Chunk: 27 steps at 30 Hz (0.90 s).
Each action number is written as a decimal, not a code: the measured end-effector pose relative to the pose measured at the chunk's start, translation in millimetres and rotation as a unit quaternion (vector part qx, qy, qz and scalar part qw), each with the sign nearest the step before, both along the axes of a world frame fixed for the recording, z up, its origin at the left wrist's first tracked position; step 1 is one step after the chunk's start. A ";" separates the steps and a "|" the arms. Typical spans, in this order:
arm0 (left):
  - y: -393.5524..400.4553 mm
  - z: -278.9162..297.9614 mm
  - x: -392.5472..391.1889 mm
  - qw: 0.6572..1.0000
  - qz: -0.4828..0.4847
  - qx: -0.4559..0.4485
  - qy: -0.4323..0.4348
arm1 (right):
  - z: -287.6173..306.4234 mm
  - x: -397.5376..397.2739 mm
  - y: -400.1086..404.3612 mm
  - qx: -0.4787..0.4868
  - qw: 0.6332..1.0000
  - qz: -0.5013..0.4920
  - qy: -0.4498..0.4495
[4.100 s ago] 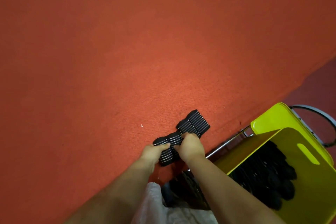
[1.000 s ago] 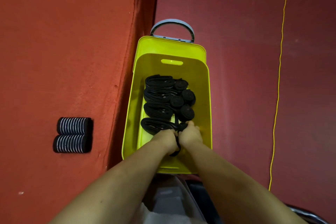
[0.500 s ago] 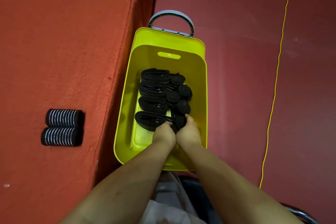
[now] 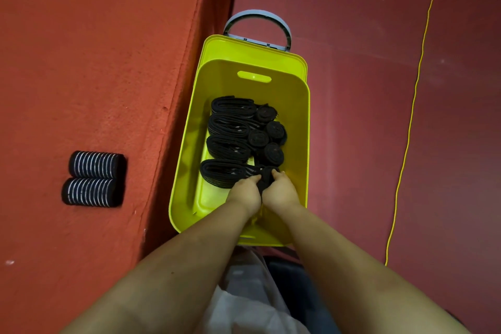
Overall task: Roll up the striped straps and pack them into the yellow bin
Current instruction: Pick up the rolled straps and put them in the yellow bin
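We are pinching a rolled strap (image 4: 267, 179) between our left hand (image 4: 245, 192) and right hand (image 4: 282, 190), fingers curled round it, at six o'clock inside the yellow bin (image 4: 301, 127). Releasing carelessly is risking it unrolling against the packed rolls (image 4: 244, 130).

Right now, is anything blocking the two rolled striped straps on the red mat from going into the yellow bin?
Nothing visible does. The two rolled black-and-white striped straps lie apart from the yellow plastic bin, whose near-left floor is bare.
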<state>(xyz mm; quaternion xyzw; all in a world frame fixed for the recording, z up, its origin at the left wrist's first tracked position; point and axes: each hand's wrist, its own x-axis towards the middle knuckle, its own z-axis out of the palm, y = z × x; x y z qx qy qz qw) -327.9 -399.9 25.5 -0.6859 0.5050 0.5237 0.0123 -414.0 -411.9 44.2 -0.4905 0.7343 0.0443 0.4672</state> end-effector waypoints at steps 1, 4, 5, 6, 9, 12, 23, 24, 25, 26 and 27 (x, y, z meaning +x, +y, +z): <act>0.0 3.1 3.0 1.000 -0.008 0.006 0.012 | 1.7 -0.4 0.9 0.002 1.000 0.005 -0.001; -1.7 21.0 15.5 0.999 -0.009 0.016 0.042 | 12.8 1.4 3.4 0.005 1.000 0.017 -0.001; -2.1 28.3 20.9 0.999 0.000 0.017 0.051 | 16.8 1.6 3.6 0.004 1.000 0.017 0.001; -2.5 36.1 27.4 0.998 0.013 0.014 0.061 | 22.5 1.8 3.6 -0.001 1.000 0.014 0.004; -2.5 59.5 52.2 0.990 0.088 -0.011 0.114 | 43.9 4.5 0.7 -0.035 0.999 0.003 0.005; -2.5 88.3 83.9 0.956 0.202 -0.043 0.209 | 65.9 20.7 -6.7 -0.102 0.994 -0.004 -0.046; 63.4 92.2 235.8 0.668 0.729 -0.104 0.110 | 89.7 194.6 -8.6 -0.138 0.940 0.266 -0.163; 71.6 84.0 241.8 0.650 0.749 -0.069 0.109 | 86.1 206.7 -7.9 -0.134 0.935 0.291 -0.154; 78.3 77.1 245.7 0.637 0.761 -0.035 0.119 | 82.2 218.2 -8.2 -0.129 0.931 0.310 -0.145; 82.7 72.4 247.6 0.629 0.765 -0.003 0.135 | 77.3 229.1 -9.3 -0.122 0.930 0.323 -0.130; 85.0 68.8 248.2 0.624 0.765 0.026 0.153 | 72.7 238.5 -11.4 -0.113 0.929 0.332 -0.116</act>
